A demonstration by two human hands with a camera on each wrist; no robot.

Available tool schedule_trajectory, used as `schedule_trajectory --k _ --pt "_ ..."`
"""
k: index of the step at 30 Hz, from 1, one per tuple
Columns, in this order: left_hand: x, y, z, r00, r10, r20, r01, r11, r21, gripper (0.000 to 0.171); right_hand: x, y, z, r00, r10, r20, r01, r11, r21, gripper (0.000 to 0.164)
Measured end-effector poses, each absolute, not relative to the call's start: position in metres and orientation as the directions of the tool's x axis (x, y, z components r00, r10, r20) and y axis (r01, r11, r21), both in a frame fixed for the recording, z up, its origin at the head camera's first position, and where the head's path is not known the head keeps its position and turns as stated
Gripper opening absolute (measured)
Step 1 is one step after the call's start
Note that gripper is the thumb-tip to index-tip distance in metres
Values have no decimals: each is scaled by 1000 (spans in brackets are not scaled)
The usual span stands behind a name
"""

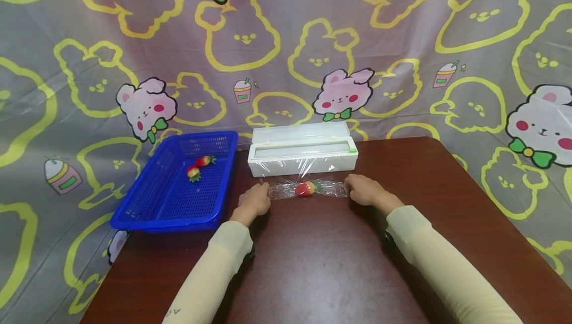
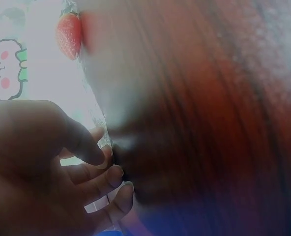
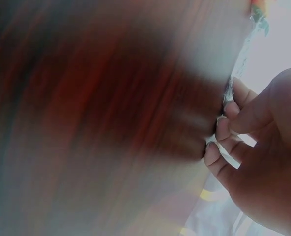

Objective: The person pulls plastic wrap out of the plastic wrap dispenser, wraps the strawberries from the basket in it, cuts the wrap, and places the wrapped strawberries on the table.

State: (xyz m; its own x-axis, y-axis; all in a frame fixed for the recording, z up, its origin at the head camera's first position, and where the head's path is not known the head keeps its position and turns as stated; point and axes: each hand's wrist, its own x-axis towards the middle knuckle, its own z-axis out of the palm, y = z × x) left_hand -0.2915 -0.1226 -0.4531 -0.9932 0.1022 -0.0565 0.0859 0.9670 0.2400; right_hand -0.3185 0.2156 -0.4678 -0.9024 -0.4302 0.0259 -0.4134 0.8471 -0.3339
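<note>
A red strawberry (image 1: 306, 189) with a pale top and green leaves lies across the middle of a strip of clear cling film (image 1: 286, 191), close over the table in front of the white box. My left hand (image 1: 256, 199) pinches the left end of the film between thumb and fingers. At the other end, my right hand (image 1: 363, 190) pinches the film the same way. In the left wrist view the strawberry (image 2: 69, 37) shows beyond the thumb. The right wrist view has gathered film (image 3: 228, 92) at the fingertips, with the green leaves (image 3: 259, 19) at the top.
Behind the film stands a long white cling film box (image 1: 304, 165), its lid raised and a green slider at its right end. To the left, a blue plastic basket (image 1: 170, 222) holds two strawberries (image 1: 198, 166). A patterned curtain (image 1: 286, 56) hangs behind the brown table (image 1: 313, 264).
</note>
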Motion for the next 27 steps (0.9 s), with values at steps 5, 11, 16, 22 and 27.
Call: schedule_trajectory --k 5,11,16,22,27 --pt "-291 -124 -453 -993 101 -62 83 968 238 6 -318 217 -468 -905 -424 31 -412 855 -316 16" --pt "-290 -124 -451 -993 95 -65 78 970 232 8 -316 217 -466 -906 -422 28 -410 859 -307 16" --pt "-289 -125 -449 -994 90 -62 74 972 224 6 -316 219 -465 -907 -421 35 -411 861 -300 16" --pt "-288 -126 -450 -994 86 -71 69 974 216 5 -317 221 -467 -909 -415 20 -401 863 -306 17" --pt "-288 -127 -451 -994 80 -72 63 976 209 12 -316 222 -468 -907 -419 29 -407 859 -311 19"
